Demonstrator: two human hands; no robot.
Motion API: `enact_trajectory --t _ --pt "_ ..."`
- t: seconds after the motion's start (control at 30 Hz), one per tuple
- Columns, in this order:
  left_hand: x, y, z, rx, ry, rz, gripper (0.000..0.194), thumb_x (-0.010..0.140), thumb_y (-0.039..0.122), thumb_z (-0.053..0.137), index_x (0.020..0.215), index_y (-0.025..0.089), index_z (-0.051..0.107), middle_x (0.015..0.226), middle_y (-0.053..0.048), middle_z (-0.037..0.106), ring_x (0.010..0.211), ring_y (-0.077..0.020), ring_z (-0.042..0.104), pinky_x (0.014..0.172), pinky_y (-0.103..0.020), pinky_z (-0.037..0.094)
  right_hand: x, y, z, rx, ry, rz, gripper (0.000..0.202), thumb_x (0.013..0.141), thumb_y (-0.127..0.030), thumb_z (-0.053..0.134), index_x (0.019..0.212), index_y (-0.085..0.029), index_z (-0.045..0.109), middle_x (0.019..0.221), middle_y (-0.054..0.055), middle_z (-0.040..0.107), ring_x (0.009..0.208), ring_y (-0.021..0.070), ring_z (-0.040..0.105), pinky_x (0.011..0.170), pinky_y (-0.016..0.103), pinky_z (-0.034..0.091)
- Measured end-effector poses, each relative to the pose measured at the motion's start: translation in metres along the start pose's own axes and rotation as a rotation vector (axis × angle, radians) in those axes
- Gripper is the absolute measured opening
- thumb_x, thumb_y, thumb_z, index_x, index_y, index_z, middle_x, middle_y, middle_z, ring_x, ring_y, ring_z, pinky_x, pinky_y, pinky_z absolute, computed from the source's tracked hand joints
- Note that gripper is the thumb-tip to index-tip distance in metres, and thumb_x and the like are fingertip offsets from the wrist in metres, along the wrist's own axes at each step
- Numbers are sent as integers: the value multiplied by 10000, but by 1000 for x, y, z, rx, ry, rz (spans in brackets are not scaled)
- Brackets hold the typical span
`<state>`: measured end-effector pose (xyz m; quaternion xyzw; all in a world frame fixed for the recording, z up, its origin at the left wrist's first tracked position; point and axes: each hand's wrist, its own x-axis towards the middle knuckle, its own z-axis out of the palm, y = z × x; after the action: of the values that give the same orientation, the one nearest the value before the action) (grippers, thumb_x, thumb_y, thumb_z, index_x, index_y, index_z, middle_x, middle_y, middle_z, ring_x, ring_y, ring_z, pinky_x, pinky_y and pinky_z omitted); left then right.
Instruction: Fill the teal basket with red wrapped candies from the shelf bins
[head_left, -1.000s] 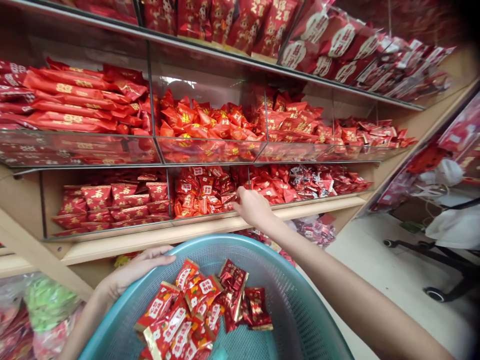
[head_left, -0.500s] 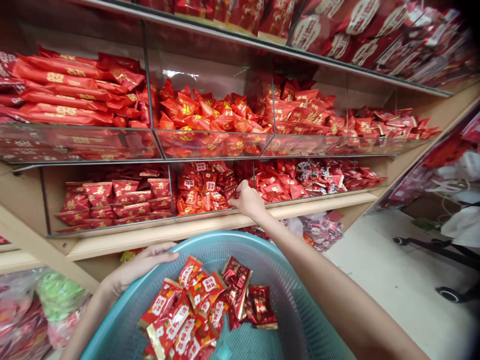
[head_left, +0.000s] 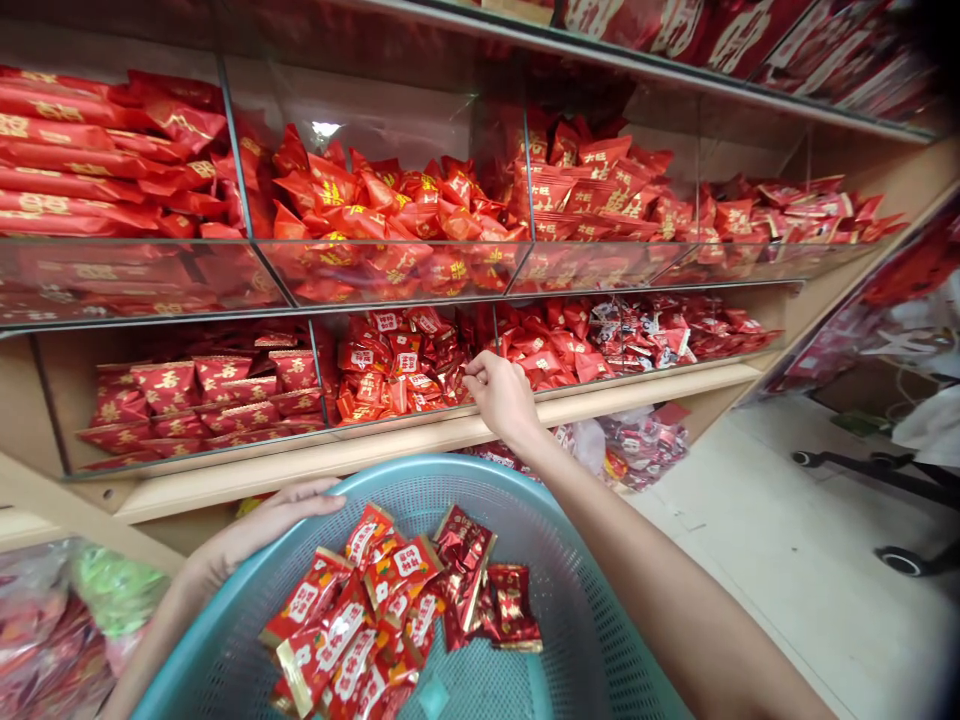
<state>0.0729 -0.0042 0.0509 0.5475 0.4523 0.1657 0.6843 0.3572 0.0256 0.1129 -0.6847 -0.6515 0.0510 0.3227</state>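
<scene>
My left hand (head_left: 300,505) grips the far left rim of a teal plastic basket (head_left: 442,468), its forearm along the basket's side. Inside lie several red wrapped sweets with white labels (head_left: 341,630) and a few dark red shiny ones (head_left: 465,560). My right hand (head_left: 501,395) is over the front edge of the lower shelf, fingers curled together in a pinch. Small dark red packets (head_left: 451,378) in the bin are right at its fingertips. Whatever the fingers hold, if anything, is hidden.
Clear dividers split the shelves into bins of red packets (head_left: 176,400). A clear front panel (head_left: 390,272) runs along the upper shelf. Below the wooden shelf edge (head_left: 300,458) are plastic bags of packets (head_left: 637,440). Black wheeled legs (head_left: 877,500) stand on the floor at right.
The view has tilted slightly down and moved closer to the shelf. My right hand stays by the same lower bin, its fingers drawn closer together. My left hand keeps its place on the basket rim.
</scene>
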Motion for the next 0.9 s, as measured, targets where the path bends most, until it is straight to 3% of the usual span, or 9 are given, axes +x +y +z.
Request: enact_trajectory --t 0.13,0.23,0.33,0.43,0.53,0.7,0.9 --pt "2 1 2 14 5 14 351 747 389 575 1059 232 603 1025 -26 650 913 -234 603 844 -325 456 -9 -12 -30 30 35 -98 120 814 -225 454 836 -194 568 788 18 620 758 147 560 681 250 373" --pt "3 0 2 15 6 1 361 749 379 578 1073 221 586 1026 -18 650 938 -231 599 847 -317 455 -32 -8 -51 154 -15 -192 112 813 -228 462 822 -176 561 768 4 617 716 114 551 658 228 382" --pt "4 -2 1 7 2 4 370 752 376 577 1085 215 576 1028 -14 651 941 -230 601 842 -313 461 -72 12 -54 361 -232 -121 127 807 -272 478 810 -163 541 728 -4 606 541 70 514 517 191 377" --pt "4 -2 1 10 30 -8 378 737 374 596 1079 212 579 1016 -7 656 938 -222 603 833 -294 467 -111 37 -41 419 -441 16 140 805 -286 474 758 -162 519 638 -18 580 425 59 468 425 185 345" --pt "3 -1 3 20 50 -16 391 727 378 606 1080 210 578 991 -1 664 924 -218 609 825 -286 471 -136 51 -30 341 -496 58 118 801 -245 470 722 -170 513 531 -37 551 454 81 514 469 188 360" --pt "2 -2 2 33 44 1 382 740 374 596 1080 200 574 986 -4 661 913 -209 610 831 -288 462 -146 53 -30 174 -593 69 130 802 -154 404 712 -174 495 455 -37 537 456 94 537 501 182 358" --pt "1 -6 -1 13 23 18 374 746 367 591 1081 200 573 1011 -14 653 940 -219 598 847 -302 454 -148 47 -25 -391 -614 -102 182 799 -101 392 838 -145 564 785 100 630 779 199 599 613 248 372"
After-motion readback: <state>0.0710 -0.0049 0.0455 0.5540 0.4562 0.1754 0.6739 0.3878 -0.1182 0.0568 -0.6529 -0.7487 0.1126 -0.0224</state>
